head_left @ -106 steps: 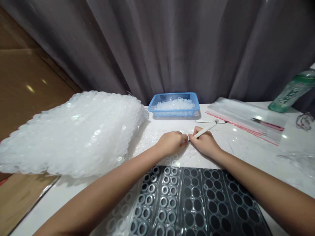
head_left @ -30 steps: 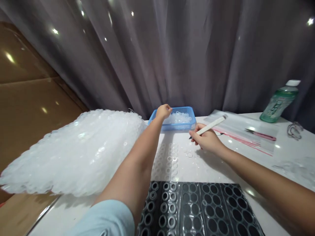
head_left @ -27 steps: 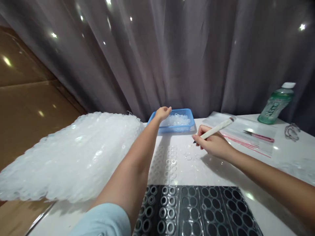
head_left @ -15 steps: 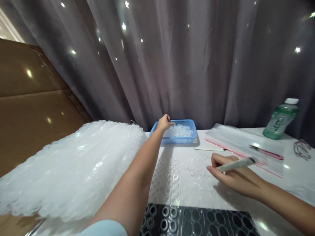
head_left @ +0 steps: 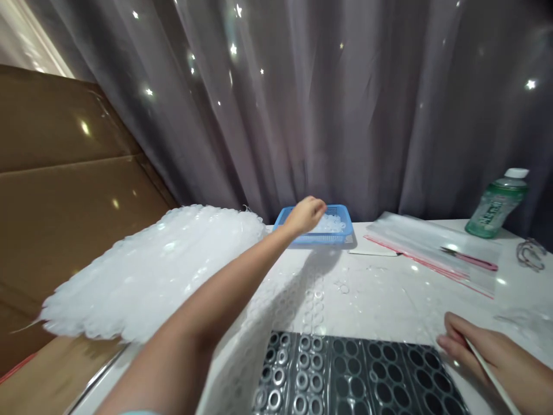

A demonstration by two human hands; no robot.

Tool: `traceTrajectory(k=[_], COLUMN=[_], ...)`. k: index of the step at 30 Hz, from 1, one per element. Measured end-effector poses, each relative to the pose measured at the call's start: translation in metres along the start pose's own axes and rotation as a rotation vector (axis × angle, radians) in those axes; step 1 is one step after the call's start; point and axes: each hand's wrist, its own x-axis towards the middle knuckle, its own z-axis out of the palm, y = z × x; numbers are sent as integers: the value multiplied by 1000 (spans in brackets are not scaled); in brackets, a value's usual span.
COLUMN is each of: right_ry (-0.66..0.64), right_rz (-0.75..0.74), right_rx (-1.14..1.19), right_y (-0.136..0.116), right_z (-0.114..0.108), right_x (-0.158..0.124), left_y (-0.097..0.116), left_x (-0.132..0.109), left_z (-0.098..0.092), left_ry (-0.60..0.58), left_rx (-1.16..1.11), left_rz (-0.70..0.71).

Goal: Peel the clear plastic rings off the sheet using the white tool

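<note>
Shifted right and nearer the wearer since 0.5 s ago, the right hand point(head_left: 484, 346) grasps a slim white pen-like tool point(head_left: 493, 377) beside the black sheet point(head_left: 362, 374). Curled at the blue basket point(head_left: 348, 230) of translucent rings point(head_left: 334, 223), the left hand point(head_left: 306, 214) hides whether its grip holds anything.

A small hand-work corner is seen, home or workshop can't be told; a white desk point(head_left: 516, 285) is backed by a grey curtain point(head_left: 337, 127) dotted w/ star-shaped light spots point(head_left: 233, 49). Work use is shown by a lg. heap of translucent plastic pcs. point(head_left: 164, 265), brown cardboard point(head_left: 64, 213) at L, a blue basket point(head_left: 332, 238) w/ small pcs. point(head_left: 334, 223) & red-edged clear bags point(head_left: 415, 230); a casual note is added by a drink bottle point(head_left: 496, 204).
</note>
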Motion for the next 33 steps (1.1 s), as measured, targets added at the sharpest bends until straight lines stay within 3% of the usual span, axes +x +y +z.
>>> traceTrajectory(k=[3,4,6,7,10,13,17,20,23,27,30,33], right_ry=[-154,-148,-128,-115,-46,-30,-65,-1,52,-16,-132,-334], right_rz=[11,6,-8,-17,-42,-76,-129,-145,-115,-50,11,15], right_rx=[-56,-75,-109,-125,-189,-225,-252,-275,-179,275,479,534], right_y=[-7,-9,-13,-14,-14,-14,-17,-20,-31,-67,-102,-129], right_z=[11,14,18,19,18,13,1,-9,-15,-8,8,30], right_x=[-15,-18,-18,-17,-14,-14,-16,-14,-18,-43,-65,-79], left_y=[49,63,87,95,108,118,135,146,146,127,101,77], left_x=[-96,-133,-203,-232,-285,-295,-284,-278,-273,-271,-277,-288], left_z=[0,6,27,39,67,69,56,57,57,30,-1,-16], left_ry=[-340,-407,-415,-390,-244,-202,-321,-392,-383,-315,-239,-316], left_rx=[33,28,28,20,100,173,141,39,24,25,73,-10], left_rz=[477,619,835,884,753,751,656,526,586,741,667,591])
